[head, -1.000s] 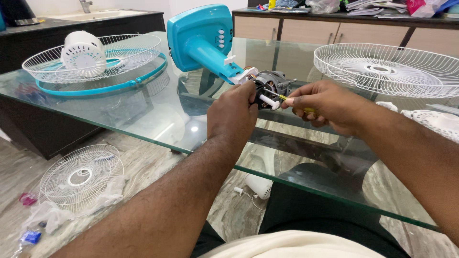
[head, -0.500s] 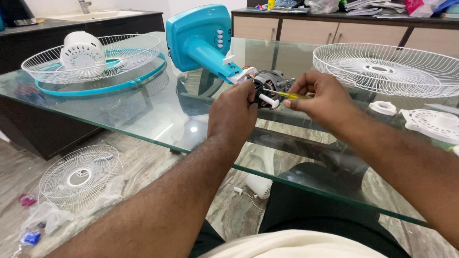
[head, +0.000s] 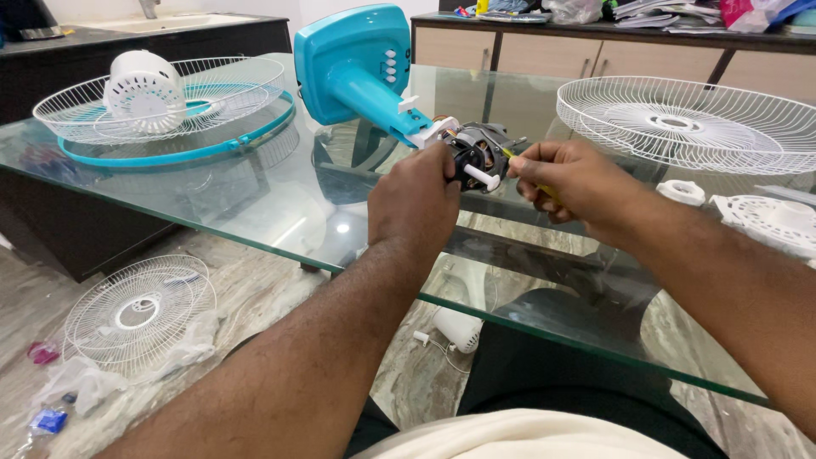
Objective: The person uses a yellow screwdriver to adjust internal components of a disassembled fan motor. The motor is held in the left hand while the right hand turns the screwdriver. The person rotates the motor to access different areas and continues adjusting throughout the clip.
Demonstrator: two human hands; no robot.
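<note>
A teal table fan body (head: 357,72) lies on its side on the glass table (head: 255,204), its bare motor (head: 480,153) with copper windings and a white shaft pointing toward me. My left hand (head: 415,200) grips the motor from the near side. My right hand (head: 565,180) holds a yellow-handled screwdriver (head: 544,189) whose tip rests against the motor's right side.
A white wire fan guard (head: 697,123) lies at the right, with small white plastic parts (head: 756,212) near it. Another guard with a teal ring and a white motor cover (head: 144,89) sits at the left. A third guard (head: 136,310) and wrappers lie on the floor.
My right hand has shifted slightly left and up with the screwdriver, closer to the motor. The left hand stays on the motor.
</note>
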